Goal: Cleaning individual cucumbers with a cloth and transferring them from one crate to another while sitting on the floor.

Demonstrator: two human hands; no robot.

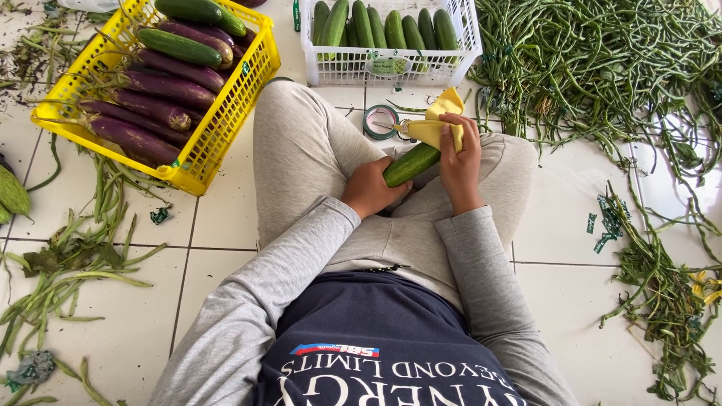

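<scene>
The left hand (368, 188) holds a cucumber (411, 164); the right hand (459, 154) rubs it with a yellow cloth (440, 124); it could slip

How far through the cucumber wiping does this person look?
Done, it seems: six or so cucumbers stand in the white basket. In hand: the left hand grips one cucumber while the right hand presses a yellow cloth on it. Possibly left: cucumbers atop the aubergines in the yellow crate.

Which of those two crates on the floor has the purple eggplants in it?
The yellow crate, up left of the person's knees. It holds purple eggplants plus a few cucumbers; the white crate holds only green cucumbers.
</scene>
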